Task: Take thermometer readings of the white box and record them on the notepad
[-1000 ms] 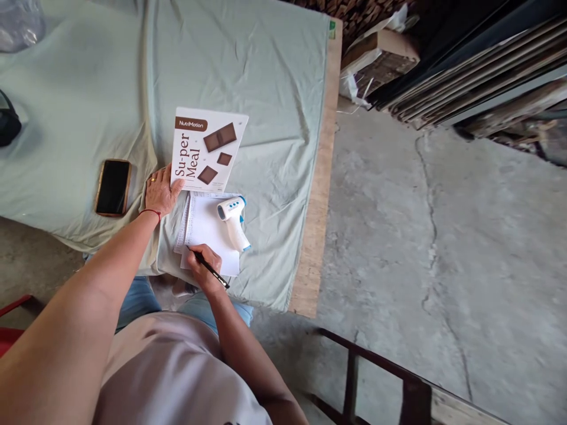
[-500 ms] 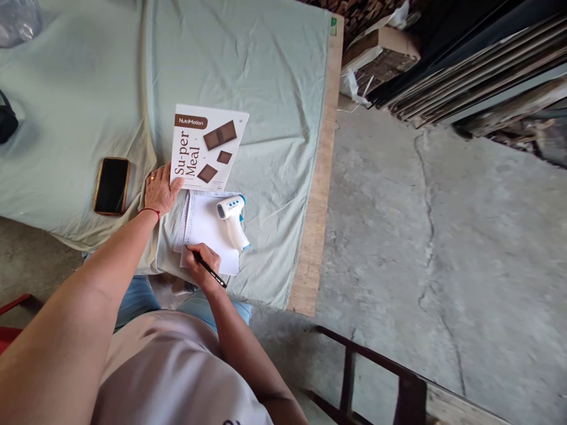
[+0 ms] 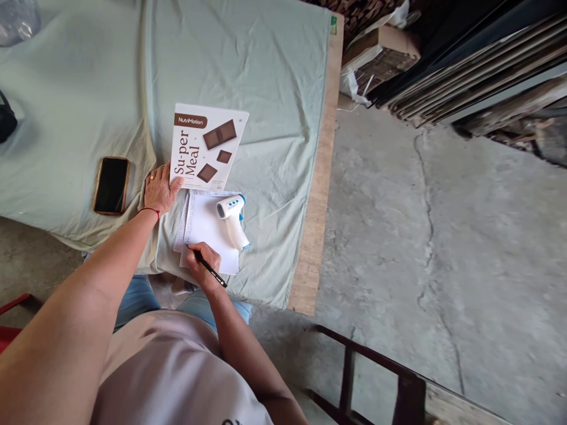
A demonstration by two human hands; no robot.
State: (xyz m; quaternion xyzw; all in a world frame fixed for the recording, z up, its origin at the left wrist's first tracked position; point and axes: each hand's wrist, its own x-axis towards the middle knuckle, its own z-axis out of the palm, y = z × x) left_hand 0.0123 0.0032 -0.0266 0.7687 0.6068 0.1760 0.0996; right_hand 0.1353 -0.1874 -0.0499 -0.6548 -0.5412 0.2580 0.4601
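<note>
On pale green cloth [image 3: 266, 77], above cracked concrete floor [image 3: 381, 206], left hand [image 3: 160, 191] holding white box [image 3: 210, 159], right hand [image 3: 202, 260] grasping pen [image 3: 211, 271]

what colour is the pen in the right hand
Mostly black: the slim pen in the right hand, clearest in the head view.

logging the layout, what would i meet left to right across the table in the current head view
Dark object cut off at the picture's left edge → phone → left hand → right hand holding a black pen → white-and-blue handheld device → bare wooden strip along the table's edge.
</note>
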